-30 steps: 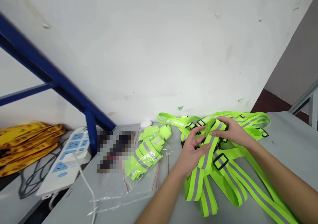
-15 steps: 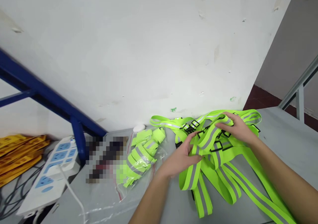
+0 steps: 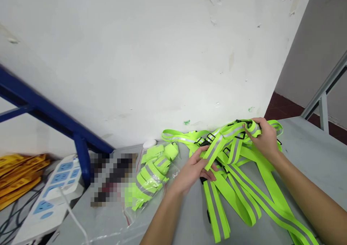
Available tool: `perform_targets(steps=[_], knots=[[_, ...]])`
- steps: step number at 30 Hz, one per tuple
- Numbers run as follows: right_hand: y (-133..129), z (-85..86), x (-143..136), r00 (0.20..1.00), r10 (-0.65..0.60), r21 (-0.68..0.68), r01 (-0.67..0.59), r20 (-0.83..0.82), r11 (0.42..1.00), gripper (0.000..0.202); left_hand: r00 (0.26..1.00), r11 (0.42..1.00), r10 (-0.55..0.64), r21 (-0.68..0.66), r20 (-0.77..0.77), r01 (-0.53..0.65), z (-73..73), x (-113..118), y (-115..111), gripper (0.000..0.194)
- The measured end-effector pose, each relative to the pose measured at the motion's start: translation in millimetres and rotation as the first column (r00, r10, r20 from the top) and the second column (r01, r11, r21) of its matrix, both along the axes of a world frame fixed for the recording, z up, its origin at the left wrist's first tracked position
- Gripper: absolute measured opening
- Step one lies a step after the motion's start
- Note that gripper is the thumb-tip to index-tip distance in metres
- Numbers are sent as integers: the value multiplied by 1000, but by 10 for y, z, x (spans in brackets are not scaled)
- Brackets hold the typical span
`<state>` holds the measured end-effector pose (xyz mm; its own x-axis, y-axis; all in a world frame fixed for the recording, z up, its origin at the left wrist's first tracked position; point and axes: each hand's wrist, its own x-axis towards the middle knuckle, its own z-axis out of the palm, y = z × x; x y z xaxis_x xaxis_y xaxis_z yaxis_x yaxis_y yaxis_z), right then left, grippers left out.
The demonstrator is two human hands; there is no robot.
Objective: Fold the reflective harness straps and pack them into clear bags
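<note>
A tangle of neon yellow-green reflective straps (image 3: 245, 198) with grey stripes and black buckles lies on the grey tabletop (image 3: 306, 154), against the wall. My right hand (image 3: 264, 138) grips a bunched, folded part of the straps at the upper right of the pile. Lower on the left, my left hand (image 3: 196, 167) has a strap end between thumb and fingers, the other fingers curled beneath it. Several strap lengths hang and loop below both hands. To the left, a clear plastic bag (image 3: 130, 221) holds another folded bundle of reflective straps (image 3: 153, 172).
A white power strip (image 3: 51, 198) with blue sockets and a white cable lies at the left, beside yellow packets (image 3: 23, 172). A blue metal frame (image 3: 54, 114) slants down to the table. A small white round object (image 3: 149, 143) sits by the wall.
My right hand has lifted and shifted slightly right with the bunched straps. The loop that hung by my left hand has been drawn up, leaving a shorter strap end there.
</note>
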<state>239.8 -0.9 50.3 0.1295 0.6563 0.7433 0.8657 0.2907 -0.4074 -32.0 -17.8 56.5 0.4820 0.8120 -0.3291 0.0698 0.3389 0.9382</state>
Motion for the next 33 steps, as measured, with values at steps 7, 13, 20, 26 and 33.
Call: perform_targets(steps=[7,13,20,26,33], knots=[[-136,-98,-316,926,151,44,-177,346,983,33,997,985,66,154,39,-71,96,232,-223,77],[-304,-84,-610,808,329,27,-390,489,920,22,978,912,199,351,68,-210,-4,402,-409,69],[-321,-81,-665,759,454,-216,-400,466,891,34,983,892,184,421,2,-168,-33,364,-439,71],[-440,56,-728,654,567,-467,-348,500,813,65,991,866,127,483,32,-127,-66,277,-405,82],[-524,117,-807,685,602,-485,-395,411,780,59,987,830,72,557,-142,20,-43,229,-400,85]])
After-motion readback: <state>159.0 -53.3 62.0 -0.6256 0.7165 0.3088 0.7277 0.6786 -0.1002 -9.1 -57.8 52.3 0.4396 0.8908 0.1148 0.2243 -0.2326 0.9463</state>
